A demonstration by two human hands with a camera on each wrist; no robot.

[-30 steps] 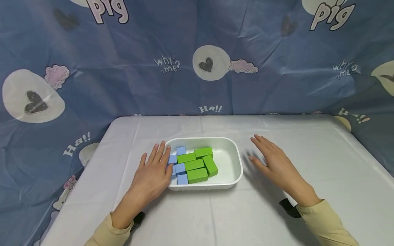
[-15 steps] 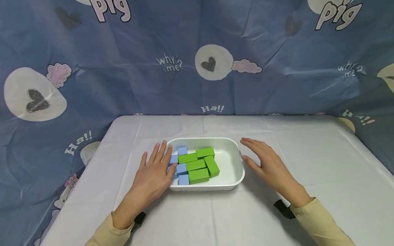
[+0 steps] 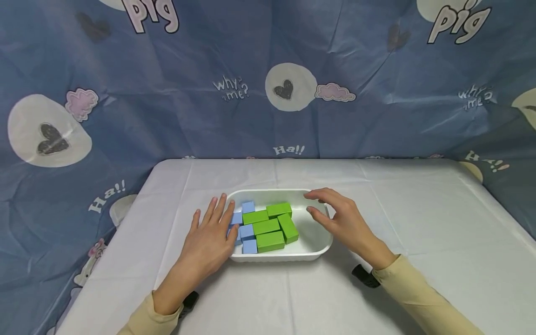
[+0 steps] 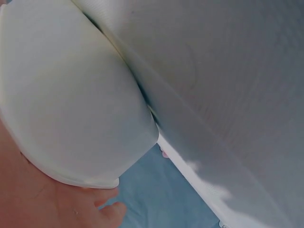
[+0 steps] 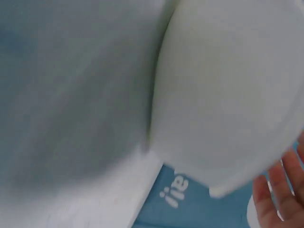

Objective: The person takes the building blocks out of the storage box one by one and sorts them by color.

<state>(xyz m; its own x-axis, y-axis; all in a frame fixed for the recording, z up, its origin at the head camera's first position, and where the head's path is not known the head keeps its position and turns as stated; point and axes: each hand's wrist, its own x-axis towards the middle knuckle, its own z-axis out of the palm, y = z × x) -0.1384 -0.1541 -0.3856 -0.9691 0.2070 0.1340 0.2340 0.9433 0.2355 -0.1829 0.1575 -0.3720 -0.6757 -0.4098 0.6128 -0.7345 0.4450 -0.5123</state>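
A white plastic tray (image 3: 276,257) sits on the table, holding several blue cubes (image 3: 247,231) at its left and several green blocks (image 3: 270,241) in the middle. My left hand (image 3: 209,232) rests on the tray's left rim with fingers spread straight, covering part of the cubes. Over the right rim reaches my right hand (image 3: 345,221), its fingertips above the bare right part of the tray, thumb and fingers apart with nothing between them. In the left wrist view the tray's outer wall (image 4: 80,95) fills the left side. The right wrist view shows the wall (image 5: 223,95) beside my fingers (image 5: 285,185).
A white cloth (image 3: 289,298) covers the table. Behind it hangs a blue printed curtain (image 3: 188,107), which also runs along the table's left side. A dark wrist device (image 3: 365,276) sits under the right sleeve.
My right hand has moved left from beside the tray to over its right rim, its fingers bending a little. The left hand and the blocks have stayed put.
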